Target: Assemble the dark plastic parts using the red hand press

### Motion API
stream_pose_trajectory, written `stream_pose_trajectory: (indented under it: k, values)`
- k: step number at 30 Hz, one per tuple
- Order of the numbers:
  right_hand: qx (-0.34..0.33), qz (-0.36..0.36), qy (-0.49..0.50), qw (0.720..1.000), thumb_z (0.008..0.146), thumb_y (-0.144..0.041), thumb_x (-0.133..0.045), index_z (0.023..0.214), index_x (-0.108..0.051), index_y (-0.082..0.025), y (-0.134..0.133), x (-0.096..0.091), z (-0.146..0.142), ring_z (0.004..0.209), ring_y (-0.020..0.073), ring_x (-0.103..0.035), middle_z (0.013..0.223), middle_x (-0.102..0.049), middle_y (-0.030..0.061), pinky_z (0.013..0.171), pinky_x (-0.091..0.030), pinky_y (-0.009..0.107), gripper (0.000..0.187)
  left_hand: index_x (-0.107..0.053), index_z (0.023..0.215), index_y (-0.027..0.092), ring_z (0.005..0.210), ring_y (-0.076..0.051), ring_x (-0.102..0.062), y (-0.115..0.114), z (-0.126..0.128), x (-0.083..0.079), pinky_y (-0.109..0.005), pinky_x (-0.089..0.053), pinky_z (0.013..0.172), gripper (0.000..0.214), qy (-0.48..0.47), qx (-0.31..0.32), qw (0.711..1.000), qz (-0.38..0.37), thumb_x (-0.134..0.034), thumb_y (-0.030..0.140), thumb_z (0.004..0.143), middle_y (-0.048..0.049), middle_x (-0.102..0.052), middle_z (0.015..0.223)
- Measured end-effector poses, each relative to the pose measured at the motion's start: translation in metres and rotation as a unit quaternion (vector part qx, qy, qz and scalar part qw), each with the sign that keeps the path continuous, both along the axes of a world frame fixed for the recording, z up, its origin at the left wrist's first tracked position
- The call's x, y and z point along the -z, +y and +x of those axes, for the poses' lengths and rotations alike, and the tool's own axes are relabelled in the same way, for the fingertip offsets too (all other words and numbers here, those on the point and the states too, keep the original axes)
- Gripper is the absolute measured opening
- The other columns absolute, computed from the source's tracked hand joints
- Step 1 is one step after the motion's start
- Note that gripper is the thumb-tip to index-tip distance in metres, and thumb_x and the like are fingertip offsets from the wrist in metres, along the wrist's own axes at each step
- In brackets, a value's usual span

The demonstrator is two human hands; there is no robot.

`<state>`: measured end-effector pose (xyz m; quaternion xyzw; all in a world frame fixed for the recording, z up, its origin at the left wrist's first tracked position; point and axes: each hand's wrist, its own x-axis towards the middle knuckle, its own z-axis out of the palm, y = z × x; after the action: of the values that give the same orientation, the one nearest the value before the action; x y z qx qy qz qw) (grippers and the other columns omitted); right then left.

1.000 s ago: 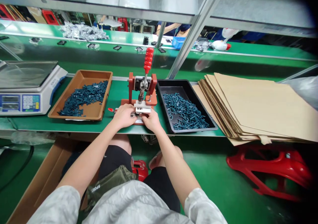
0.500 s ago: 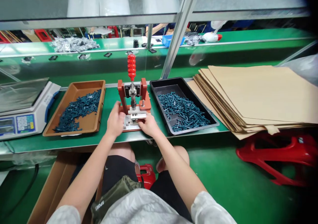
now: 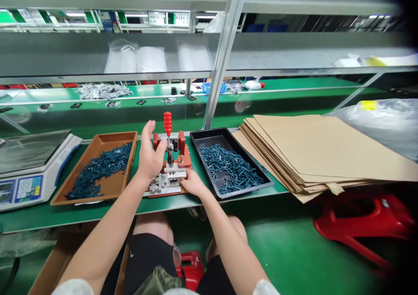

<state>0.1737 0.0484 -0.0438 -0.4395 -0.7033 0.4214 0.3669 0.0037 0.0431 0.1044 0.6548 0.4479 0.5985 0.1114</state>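
The hand toggle press [image 3: 171, 162] stands on the green bench [image 3: 81, 212] at the near edge, straight ahead of the person. It has a red-orange frame with two uprights, a steel plunger down the middle, and a pale metal fixture block on its base plate. Its one lever, capped with a ribbed red handle [image 3: 167, 123], stands upright at 12 o'clock on the press.

The left hand [image 3: 149, 153] is raised at 10 o'clock from the press, fingers spread and pointing up, palm turned toward the handle and holding nothing. Its thumb lies close to the left upright, but I cannot tell whether it touches. The right hand [image 3: 192, 184] rests at 4 o'clock, its fingertips against the front right corner of the fixture block. Whether they pinch a part there cannot be told.

Two trays flank the press. One brown tray [image 3: 109, 190] at 9 o'clock holds a heap of dark teal plastic parts [image 3: 101, 168]. One black tray [image 3: 210, 140] at 3 o'clock holds a second heap of teal pieces [image 3: 231, 168]; both heaps are too many and too small to count.

Farther out at 9 o'clock sits one weighing scale [image 3: 29, 168] with a steel pan. At 3 o'clock, past the black tray, lies one fanned stack of cardboard sheets [image 3: 320, 151]. One red plastic stool [image 3: 365, 225] lies on the floor at 4 o'clock. One metal post [image 3: 222, 55] rises at 1 o'clock.
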Motion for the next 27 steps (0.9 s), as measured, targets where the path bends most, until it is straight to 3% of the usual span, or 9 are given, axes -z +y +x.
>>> stream_pose_trajectory:
  k: [2, 4, 7, 11, 15, 18, 20, 23, 27]
  values:
    - [0.008, 0.000, -0.008, 1.000, 0.080, -0.018, -0.062, 0.099, -0.072, -0.017, -0.001, -0.002, 0.000, 0.087, 0.0219, -0.071, 0.094, -0.077, 0.0044, 0.083, -0.055, 0.033, 0.022, -0.027, 0.151, 0.028, 0.129, -0.024, -0.055, 0.002, 0.022, -0.036, -0.041, -0.047, 0.107, 0.061, 0.006, 0.043, 0.999, 0.021, -0.049, 0.046, 0.097, -0.0128, -0.048, 0.147]
    - [0.012, -0.004, -0.012, 1.000, 0.078, -0.015, -0.061, 0.098, -0.072, -0.017, -0.003, -0.006, 0.000, 0.086, 0.0218, -0.071, 0.094, -0.077, 0.0044, 0.081, -0.055, 0.032, 0.023, -0.038, 0.143, 0.027, 0.108, -0.020, -0.063, -0.007, 0.040, -0.055, -0.037, -0.054, 0.093, 0.048, 0.022, 0.056, 0.998, 0.036, -0.048, 0.040, 0.097, -0.0104, -0.058, 0.129]
    - [0.004, -0.001, -0.019, 1.000, 0.075, -0.010, -0.060, 0.097, -0.073, -0.016, -0.006, -0.014, 0.001, 0.088, 0.0224, -0.071, 0.094, -0.078, 0.0043, 0.080, -0.054, 0.031, 0.026, -0.053, 0.116, 0.024, 0.092, -0.019, -0.060, -0.037, 0.050, -0.045, -0.038, -0.054, 0.085, 0.024, 0.076, 0.023, 0.993, 0.093, -0.051, 0.034, 0.095, -0.0064, -0.058, 0.103]
    - [0.000, 0.016, -0.032, 0.999, 0.075, -0.007, -0.060, 0.098, -0.073, -0.017, -0.008, -0.021, 0.002, 0.087, 0.0231, -0.071, 0.096, -0.078, 0.0048, 0.080, -0.054, 0.030, 0.028, -0.048, 0.109, 0.025, 0.101, -0.023, -0.057, -0.058, 0.040, -0.014, -0.044, -0.053, 0.088, 0.022, 0.154, 0.011, 0.972, 0.177, -0.057, 0.026, 0.088, -0.0070, -0.054, 0.104]
    - [0.009, 0.034, -0.043, 0.998, 0.078, -0.007, -0.057, 0.101, -0.072, -0.019, -0.008, -0.017, 0.001, 0.091, 0.0230, -0.071, 0.099, -0.077, 0.0051, 0.083, -0.053, 0.030, 0.031, -0.047, 0.116, 0.026, 0.095, -0.021, -0.058, -0.022, 0.036, -0.024, -0.041, -0.051, 0.086, 0.027, 0.167, -0.002, 0.971, 0.173, -0.055, 0.027, 0.091, -0.0062, -0.057, 0.103]
    - [0.022, 0.046, -0.050, 0.997, 0.084, -0.011, -0.053, 0.094, -0.071, -0.020, -0.009, -0.008, 0.000, 0.093, 0.0235, -0.070, 0.096, -0.076, 0.0061, 0.085, -0.053, 0.033, 0.022, -0.043, 0.130, 0.025, 0.092, -0.019, -0.061, 0.013, 0.037, -0.048, -0.039, -0.050, 0.090, 0.034, 0.115, -0.009, 0.990, 0.076, -0.047, 0.034, 0.098, -0.0064, -0.061, 0.106]
    - [0.028, 0.067, -0.034, 0.997, 0.088, -0.014, -0.051, 0.097, -0.070, -0.020, -0.011, -0.003, 0.000, 0.098, 0.0234, -0.069, 0.100, -0.075, 0.0070, 0.089, -0.052, 0.035, 0.022, -0.040, 0.137, 0.024, 0.098, -0.019, -0.062, 0.022, 0.034, -0.055, -0.039, -0.048, 0.095, 0.039, 0.096, 0.005, 0.995, 0.023, -0.039, 0.039, 0.101, -0.0077, -0.063, 0.111]
    - [0.017, 0.127, 0.025, 0.991, 0.088, -0.013, -0.051, 0.112, -0.067, -0.021, -0.014, 0.001, 0.002, 0.112, 0.0223, -0.064, 0.116, -0.069, 0.0082, 0.100, -0.049, 0.037, 0.030, -0.038, 0.143, 0.023, 0.124, -0.024, -0.055, 0.004, 0.018, -0.033, -0.044, -0.041, 0.109, 0.046, 0.114, -0.023, 0.993, 0.013, -0.036, 0.042, 0.102, -0.0130, -0.057, 0.135]
    - [-0.001, 0.146, 0.038, 0.989, 0.087, -0.011, -0.051, 0.125, -0.062, -0.023, -0.016, 0.001, 0.001, 0.121, 0.0225, -0.059, 0.127, -0.065, 0.0087, 0.107, -0.045, 0.040, 0.041, -0.045, 0.141, 0.018, 0.134, -0.031, -0.048, -0.037, -0.021, 0.049, -0.051, -0.037, 0.114, 0.054, 0.140, -0.150, 0.979, 0.005, -0.051, 0.043, 0.094, -0.0174, -0.053, 0.141]
